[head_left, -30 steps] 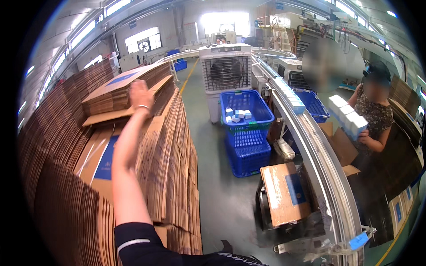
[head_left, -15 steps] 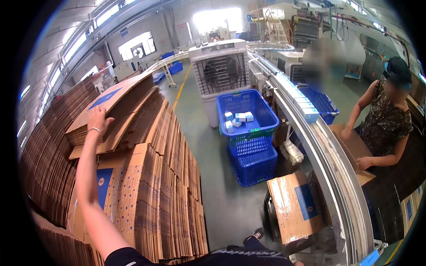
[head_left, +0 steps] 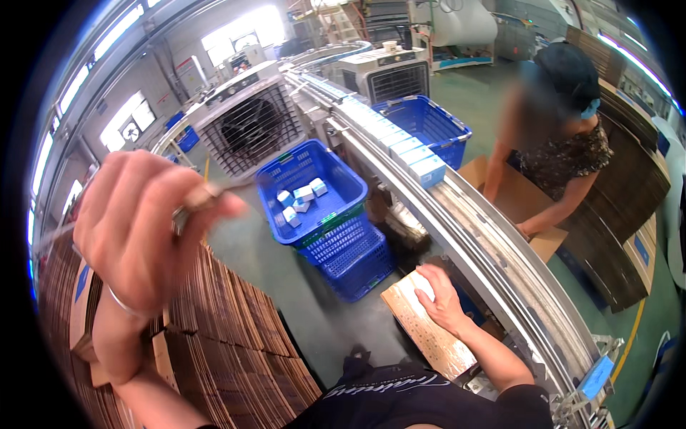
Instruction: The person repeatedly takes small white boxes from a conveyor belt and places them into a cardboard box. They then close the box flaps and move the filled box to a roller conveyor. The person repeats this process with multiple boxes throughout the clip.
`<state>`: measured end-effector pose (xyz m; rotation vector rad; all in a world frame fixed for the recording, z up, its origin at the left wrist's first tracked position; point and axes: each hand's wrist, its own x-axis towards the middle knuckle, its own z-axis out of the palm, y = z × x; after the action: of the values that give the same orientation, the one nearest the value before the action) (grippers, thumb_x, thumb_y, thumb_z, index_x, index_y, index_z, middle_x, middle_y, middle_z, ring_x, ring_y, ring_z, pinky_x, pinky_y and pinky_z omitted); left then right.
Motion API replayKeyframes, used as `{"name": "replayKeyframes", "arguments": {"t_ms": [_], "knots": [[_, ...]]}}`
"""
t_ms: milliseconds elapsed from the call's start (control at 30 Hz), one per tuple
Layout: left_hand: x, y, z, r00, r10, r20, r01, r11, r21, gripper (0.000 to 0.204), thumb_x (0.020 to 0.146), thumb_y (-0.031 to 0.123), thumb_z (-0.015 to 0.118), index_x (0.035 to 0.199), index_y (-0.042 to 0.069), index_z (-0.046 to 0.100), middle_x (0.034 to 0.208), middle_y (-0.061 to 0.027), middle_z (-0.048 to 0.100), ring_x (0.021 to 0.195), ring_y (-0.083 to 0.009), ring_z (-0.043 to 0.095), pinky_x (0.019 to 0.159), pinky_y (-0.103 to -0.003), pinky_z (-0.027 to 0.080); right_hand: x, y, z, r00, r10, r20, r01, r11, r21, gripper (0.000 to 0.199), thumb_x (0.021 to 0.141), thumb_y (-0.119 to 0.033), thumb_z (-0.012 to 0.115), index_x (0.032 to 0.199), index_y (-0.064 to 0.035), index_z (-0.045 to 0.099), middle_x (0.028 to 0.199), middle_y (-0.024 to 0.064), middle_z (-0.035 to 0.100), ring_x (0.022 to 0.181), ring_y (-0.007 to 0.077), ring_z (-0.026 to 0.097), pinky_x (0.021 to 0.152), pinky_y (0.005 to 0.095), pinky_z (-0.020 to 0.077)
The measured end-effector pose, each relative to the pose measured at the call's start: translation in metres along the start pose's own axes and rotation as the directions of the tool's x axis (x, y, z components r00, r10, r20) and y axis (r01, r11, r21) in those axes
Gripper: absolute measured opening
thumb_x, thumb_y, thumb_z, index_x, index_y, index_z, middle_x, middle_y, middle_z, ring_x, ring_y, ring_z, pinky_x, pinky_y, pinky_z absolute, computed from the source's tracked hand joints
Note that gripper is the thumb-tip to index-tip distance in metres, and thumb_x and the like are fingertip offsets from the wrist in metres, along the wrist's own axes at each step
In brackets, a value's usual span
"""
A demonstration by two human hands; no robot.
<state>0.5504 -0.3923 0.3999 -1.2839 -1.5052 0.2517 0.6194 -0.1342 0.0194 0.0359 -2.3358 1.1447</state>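
Left edge, low: stacks of flat cardboard (head_left: pixel 236 322). Left hand (head_left: pixel 139 229) raised above them in view, motion-blurred, fingers curled; something small and brownish at the fingertips, can't tell what or whether it's gripped. Next, air cooler (head_left: pixel 250 125), then blue crate (head_left: pixel 337 171) with small white-blue boxes (head_left: pixel 305 193) inside, on another blue crate (head_left: pixel 350 266). Right hand (head_left: pixel 441 300) lies on top of a taped carton (head_left: pixel 418 329), fingers spread, not grasping. Carton sits beside the conveyor (head_left: pixel 493 243), which carries a row of white-blue boxes (head_left: pixel 426 168). Far side: co-worker (head_left: pixel 564 161), both arms down at an open carton (head_left: pixel 506 196).
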Motion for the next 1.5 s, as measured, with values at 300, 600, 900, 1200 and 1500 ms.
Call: {"name": "replayKeyframes", "arguments": {"t_ms": [300, 600, 900, 1200, 1500], "knots": [[-0.052, 0.005, 0.25, 0.824, -0.498, 0.27, 0.301, -0.019, -0.953, 0.028, 0.089, 0.032, 0.057, 0.086, 0.004, 0.054, 0.08, 0.0026, 0.049, 0.075, -0.0069, 0.042, 0.069, -0.019, 0.033, -0.035, -0.074, -0.096, 0.919, 0.025, -0.393, -0.281, 0.74, -0.611, 0.042, 0.058, -0.03, 0.081, 0.088, -0.0077, 0.061, 0.067, 0.0062, 0.061, 0.061, 0.0239, 0.06, 0.057, 0.0322, 0.0478], [-0.059, 0.27, 0.34, 0.994, 0.097, 0.055, 0.011, 0.402, -0.915, 0.066, 0.077, 0.033, 0.064, 0.13, 0.004, 0.039, 0.137, -0.0133, 0.036, 0.13, -0.0334, 0.028, 0.105, -0.057, 0.017, -0.063, -0.068, -0.049, 0.752, 0.549, -0.364, -0.562, 0.246, -0.79, 0.038, 0.076, -0.044, 0.063, 0.084, -0.0081, 0.052, 0.076, 0.0059, 0.054, 0.071, 0.0242, 0.057, 0.065, 0.0345, 0.0451], [-0.151, 0.231, 0.363, 0.983, 0.062, -0.175, -0.177, 0.035, -0.984, 0.013, 0.07, 0.019, 0.06, 0.08, 0.011, 0.061, 0.093, -0.0012, 0.063, 0.086, -0.0183, 0.056, 0.082, -0.035, 0.032, -0.03, -0.08, -0.054, 0.592, 0.745, -0.307, -0.643, 0.207, -0.738, 0.045, 0.087, -0.039, 0.052, 0.118, -0.0068, 0.052, 0.118, 0.0132, 0.053, 0.115, 0.03, 0.045, 0.093, 0.0427, 0.0385], [-0.061, 0.319, 0.341, 0.574, 0.508, -0.643, -0.289, -0.608, -0.739, 0.047, 0.088, 0.03, 0.047, 0.048, 0.006, 0.053, 0.046, -0.0113, 0.048, 0.054, -0.0292, 0.047, 0.077, -0.037, 0.035, -0.049, -0.083, -0.079, 0.193, 0.872, -0.45, -0.779, -0.143, -0.611, 0.042, 0.093, -0.031, 0.036, 0.1, 0.0078, 0.053, 0.078, 0.0222, 0.064, 0.073, 0.0364, 0.064, 0.067, 0.0465, 0.0514], [-0.001, 0.332, 0.349, 0.962, 0.077, -0.26, -0.263, 0.504, -0.823, 0.058, 0.068, 0.024, 0.069, 0.117, 0.0, 0.047, 0.118, -0.0139, 0.051, 0.112, -0.0335, 0.045, 0.101, -0.05, 0.028, -0.087, -0.002, 0.004, 0.362, 0.93, -0.064, -0.761, 0.255, -0.596, 0.084, 0.087, -0.055, 0.044, 0.132, 0.014, 0.027, 0.093, 0.0238, 0.061, 0.086, 0.0345, 0.06, 0.076, 0.039, 0.0477]]}}
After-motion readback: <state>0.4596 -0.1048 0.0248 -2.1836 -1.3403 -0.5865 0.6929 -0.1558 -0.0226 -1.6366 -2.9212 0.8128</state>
